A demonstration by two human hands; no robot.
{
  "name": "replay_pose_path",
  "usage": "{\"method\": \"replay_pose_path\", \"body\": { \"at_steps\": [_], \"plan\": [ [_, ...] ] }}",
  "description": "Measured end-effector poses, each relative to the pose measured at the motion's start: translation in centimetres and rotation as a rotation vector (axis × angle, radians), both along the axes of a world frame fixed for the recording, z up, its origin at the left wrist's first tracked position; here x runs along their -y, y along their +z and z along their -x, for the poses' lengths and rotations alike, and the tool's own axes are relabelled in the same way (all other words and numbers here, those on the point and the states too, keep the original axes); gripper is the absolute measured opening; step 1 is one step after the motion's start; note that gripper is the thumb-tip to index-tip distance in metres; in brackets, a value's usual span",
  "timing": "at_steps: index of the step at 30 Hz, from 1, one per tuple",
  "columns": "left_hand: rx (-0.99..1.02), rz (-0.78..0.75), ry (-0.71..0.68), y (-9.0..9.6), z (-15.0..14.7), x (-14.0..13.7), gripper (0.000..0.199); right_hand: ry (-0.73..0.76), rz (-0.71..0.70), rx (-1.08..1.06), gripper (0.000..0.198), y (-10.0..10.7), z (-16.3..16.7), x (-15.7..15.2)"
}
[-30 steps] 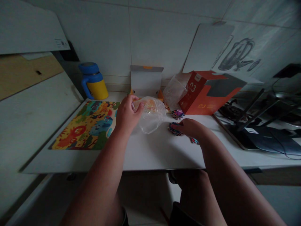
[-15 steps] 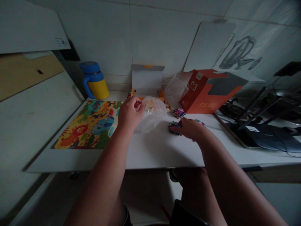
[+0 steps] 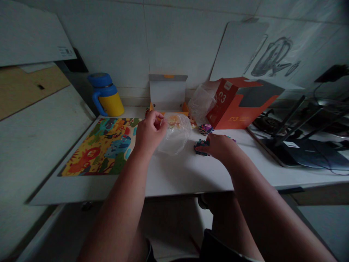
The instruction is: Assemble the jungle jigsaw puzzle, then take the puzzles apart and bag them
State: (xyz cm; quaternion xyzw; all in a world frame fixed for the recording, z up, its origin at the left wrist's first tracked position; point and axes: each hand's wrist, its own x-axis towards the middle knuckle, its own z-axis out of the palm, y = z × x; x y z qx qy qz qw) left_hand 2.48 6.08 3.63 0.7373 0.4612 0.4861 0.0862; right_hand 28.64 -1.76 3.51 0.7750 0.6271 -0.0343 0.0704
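My left hand (image 3: 151, 131) pinches the edge of a clear plastic bag (image 3: 176, 136), which hangs over the white tabletop. On the right, my right hand (image 3: 220, 145) is closed on a small stack of dark teal puzzle pieces (image 3: 201, 147) at the table surface. Just behind it lies a pile of purple and pink puzzle pieces (image 3: 205, 128). A further piece shows partly beyond my right hand. Behind the bag stands an open box (image 3: 167, 91) with its grey lid raised; the bag hides part of its front.
A colourful animal picture sheet (image 3: 100, 145) lies on the left of the table (image 3: 169, 178). Behind it stands a blue and yellow jug (image 3: 107, 96). At the back right are another clear bag (image 3: 201, 103) and an orange box (image 3: 237, 105), with a stove (image 3: 275, 127) further right.
The view has shifted slightly. The plastic bag in my left hand hangs a little differently. My right hand stays at the dark puzzle pieces.
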Motion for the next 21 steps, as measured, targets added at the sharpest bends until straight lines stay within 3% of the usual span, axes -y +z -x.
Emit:
{"method": "replay_pose_path", "body": {
  "at_steps": [8,17,21],
  "plan": [
    [-0.003,-0.008,-0.022,-0.2,0.0,-0.2,0.008,0.002,0.023,-0.033,0.069,-0.1,0.0,0.1],
    [-0.014,-0.013,-0.019,-0.2,-0.1,-0.1,0.007,-0.016,-0.100,-0.243,0.074,-1.4,0.3,0.7],
    [-0.012,-0.026,-0.023,-0.3,-0.1,-0.3,0.008,-0.016,-0.120,-0.339,0.065,-0.4,-0.5,0.9]
  ]
}}
